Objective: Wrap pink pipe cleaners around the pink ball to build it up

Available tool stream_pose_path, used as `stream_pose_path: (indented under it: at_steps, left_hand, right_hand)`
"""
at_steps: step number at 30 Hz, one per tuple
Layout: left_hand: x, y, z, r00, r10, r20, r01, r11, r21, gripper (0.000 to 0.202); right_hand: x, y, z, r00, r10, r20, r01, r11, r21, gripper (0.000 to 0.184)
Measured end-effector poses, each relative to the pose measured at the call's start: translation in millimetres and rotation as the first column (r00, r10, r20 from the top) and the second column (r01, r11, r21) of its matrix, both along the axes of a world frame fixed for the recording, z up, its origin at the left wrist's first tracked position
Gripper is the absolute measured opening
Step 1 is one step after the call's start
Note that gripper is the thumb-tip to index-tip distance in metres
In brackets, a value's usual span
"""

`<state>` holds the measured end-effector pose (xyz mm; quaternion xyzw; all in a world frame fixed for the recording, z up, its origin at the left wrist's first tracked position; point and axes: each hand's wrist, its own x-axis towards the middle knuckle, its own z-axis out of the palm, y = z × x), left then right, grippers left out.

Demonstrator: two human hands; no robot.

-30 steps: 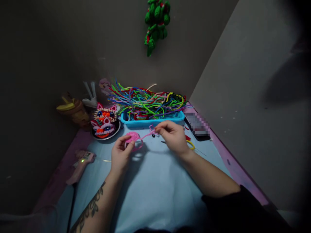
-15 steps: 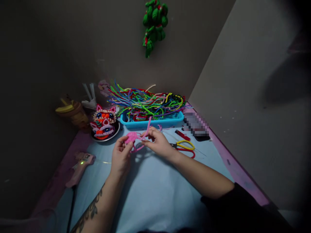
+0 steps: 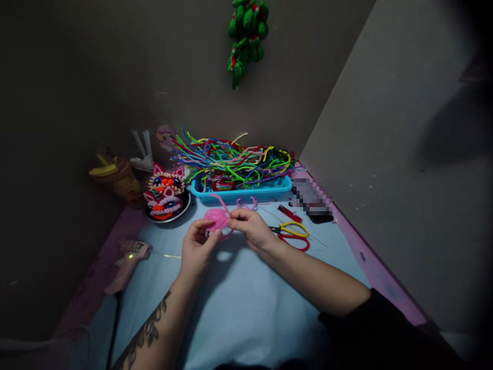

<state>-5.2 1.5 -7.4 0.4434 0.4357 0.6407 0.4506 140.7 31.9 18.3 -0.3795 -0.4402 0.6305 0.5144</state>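
Note:
Between my hands, above the blue table cover, is a round pink coil of pipe cleaner. My left hand pinches its left and lower edge between thumb and fingers. At its right edge, my right hand closes its fingertips on the pink pipe cleaner, whose free end sticks up to the upper left. A loop of the same pink strand hangs below the coil. Just beyond my right hand, lilac pipe cleaner pieces lie on the cover. Scissors with one yellow and one red handle lie right of that hand.
Colourful pipe cleaners heap over a blue tray at the back. A bowl holds two fuzzy animal-head figures. A pink glue gun with a lit green light lies left. A phone and a red-handled tool lie right.
The pink coil has turned to face up more openly. Its free end now leans to the upper left instead of the upper right. My right hand has moved slightly right and down.

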Motion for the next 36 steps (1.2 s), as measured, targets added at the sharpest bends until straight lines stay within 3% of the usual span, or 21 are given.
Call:
stream_pose_path:
  at_steps: [6,11,15,23,28,36]
  left_hand:
    - [1.5,-5.0,-0.2,0.994,0.005,-0.113,0.0,0.999,0.044,0.024]
    - [1.8,-3.9,0.8,0.998,-0.033,-0.047,0.035,0.998,0.05,0.033]
    - [0.3,-0.7,1.0,0.996,-0.071,0.055,0.073,0.997,-0.019,0.04]
    - [1.2,0.0,5.1,0.998,-0.003,0.057,0.007,0.998,-0.063,0.043]
    - [2.5,-1.0,4.6,0.998,-0.036,0.048,0.038,0.998,-0.04,0.044]
    - [2.2,-1.1,-2.2,0.996,-0.085,0.015,0.085,0.996,-0.004,0.043]
  right_hand:
    - [-4.0,-8.0,1.2,0.99,-0.045,-0.136,0.017,0.979,-0.201,0.026]
    - [-2.6,-6.1,1.5,0.992,-0.074,-0.102,0.06,0.989,-0.136,0.025]
    - [-0.7,-0.7,0.9,0.995,-0.086,-0.052,0.079,0.989,-0.123,0.023]
    - [0.0,-0.2,-1.6,0.986,-0.078,0.146,0.072,0.996,0.048,0.016]
    - [0.2,-1.1,-1.6,0.96,-0.161,0.227,0.134,0.982,0.13,0.017]
    - [-0.2,-0.1,-2.7,0.984,-0.137,0.113,0.138,0.99,-0.001,0.016]
